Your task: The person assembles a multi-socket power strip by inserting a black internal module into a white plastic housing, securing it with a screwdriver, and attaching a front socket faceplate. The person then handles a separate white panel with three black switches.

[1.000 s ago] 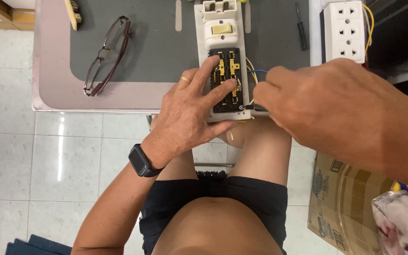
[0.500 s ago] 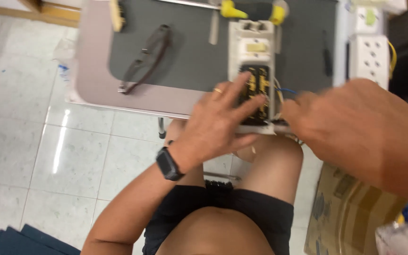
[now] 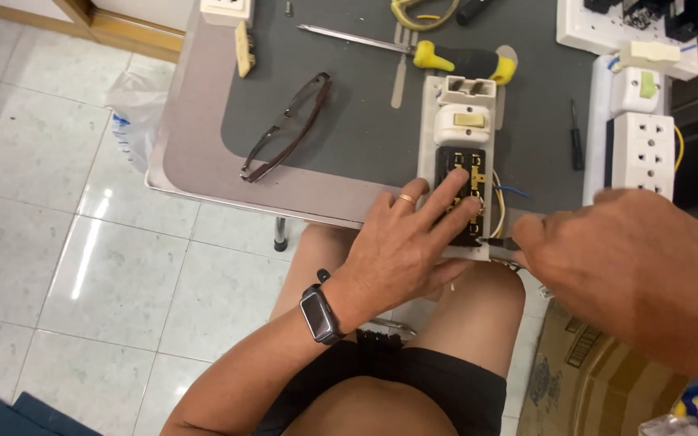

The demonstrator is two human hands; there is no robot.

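My left hand (image 3: 409, 250), with a ring and a black wristwatch, presses flat on a white electrical socket plate (image 3: 462, 121) at the table's near edge; its fingers cover the black terminal block (image 3: 464, 165) with brass contacts. My right hand (image 3: 607, 250) comes in from the right, shut on a thin dark tool (image 3: 496, 241) whose tip touches the lower right of the black block. Yellow and blue wires (image 3: 501, 194) curl out beside the block.
On the grey mat (image 3: 349, 121) lie dark glasses (image 3: 288, 127), a yellow-handled screwdriver (image 3: 430, 55) and a small black screwdriver (image 3: 577, 145). White socket strips (image 3: 644, 153) lie at the right. A cardboard box (image 3: 583, 379) stands on the tiled floor.
The view has tilted and shifted, showing more of the table's far side. Both hands stay on the socket plate; my right hand has moved slightly right and lower.
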